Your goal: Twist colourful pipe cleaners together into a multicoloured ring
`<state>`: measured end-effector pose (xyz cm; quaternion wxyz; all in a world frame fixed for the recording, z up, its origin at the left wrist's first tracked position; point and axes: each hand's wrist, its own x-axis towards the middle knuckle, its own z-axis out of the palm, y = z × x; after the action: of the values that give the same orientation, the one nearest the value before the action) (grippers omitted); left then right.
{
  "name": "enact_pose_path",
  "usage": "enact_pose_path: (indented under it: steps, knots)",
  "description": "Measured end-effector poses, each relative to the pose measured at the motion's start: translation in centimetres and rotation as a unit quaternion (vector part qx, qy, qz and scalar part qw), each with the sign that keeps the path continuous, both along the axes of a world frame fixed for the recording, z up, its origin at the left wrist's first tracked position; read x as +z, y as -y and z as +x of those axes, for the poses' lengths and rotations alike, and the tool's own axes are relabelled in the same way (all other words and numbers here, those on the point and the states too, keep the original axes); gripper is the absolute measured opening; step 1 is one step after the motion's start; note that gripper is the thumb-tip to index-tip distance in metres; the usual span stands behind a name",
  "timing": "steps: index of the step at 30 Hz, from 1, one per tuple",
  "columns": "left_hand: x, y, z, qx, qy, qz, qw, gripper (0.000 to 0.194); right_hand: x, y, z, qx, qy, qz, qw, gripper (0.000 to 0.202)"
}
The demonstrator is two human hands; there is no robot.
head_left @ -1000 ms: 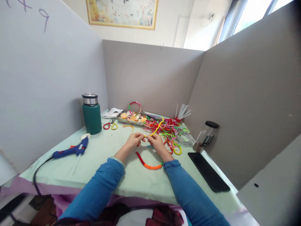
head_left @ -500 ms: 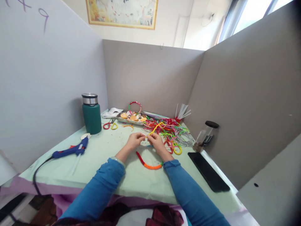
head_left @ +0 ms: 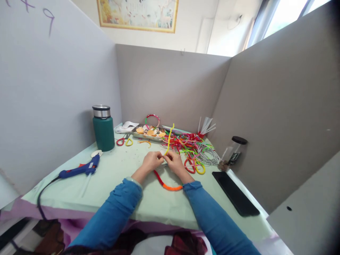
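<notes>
A yellow pipe cleaner (head_left: 169, 141) rises from between my fingertips, its free end pointing up and away from me. My left hand (head_left: 152, 161) is closed in a pinch at its lower end. Right against it, my right hand (head_left: 174, 162) pinches the same strip, fingertips touching the left ones. Below my hands, a curved ring wrapped in red and orange (head_left: 172, 188) lies on the table; my hands and right wrist cover its far part. Just beyond my right hand is a tangled pile of coloured pipe cleaners (head_left: 190, 143).
A blue glue gun (head_left: 79, 170) and green bottle (head_left: 103, 132) stand left. Scissors (head_left: 124, 141) lie near a metal tray (head_left: 148, 137) of round pieces; a finished-looking ring (head_left: 152, 115) leans behind. Right are other scissors (head_left: 199, 168), a clear jar (head_left: 233, 153) and a black phone-like slab (head_left: 236, 194).
The yellow pipe cleaner has swung from slanting rightward to standing nearly upright. My hands have come closer together, the right one shifting slightly left.
</notes>
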<state>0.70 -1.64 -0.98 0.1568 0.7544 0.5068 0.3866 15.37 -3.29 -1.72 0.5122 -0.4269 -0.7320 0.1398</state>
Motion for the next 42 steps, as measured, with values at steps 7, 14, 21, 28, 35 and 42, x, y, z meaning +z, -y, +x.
enact_pose_path:
  steps: [7,14,21,28,35,42]
  knots:
    - [0.3,-0.8,0.1,-0.008,0.21,-0.158,0.965,0.011,0.5,0.2,-0.5,0.005,-0.073,-0.026,0.997,0.023]
    - [1.2,0.2,0.2,-0.181,0.321,-0.154,0.917,0.022,0.4,-0.6,0.0,0.048,-0.212,-0.117,0.969,0.026]
    - [0.4,-0.3,-0.3,-0.142,0.313,-0.255,0.904,0.042,0.3,-0.5,0.3,-0.006,-0.146,-0.053,0.988,0.025]
    - [-0.2,-0.7,-0.1,-0.118,0.259,-0.263,0.922,0.036,0.5,0.3,-0.1,-0.015,-0.052,0.008,0.999,0.021]
    - [-0.1,-0.8,-0.2,-0.115,0.283,-0.348,0.886,0.025,0.3,0.4,-0.1,-0.03,0.013,0.075,0.997,0.017]
    - [0.5,-0.7,-0.3,-0.111,0.316,-0.391,0.857,0.014,0.2,0.4,-0.2,-0.033,0.024,0.099,0.994,0.016]
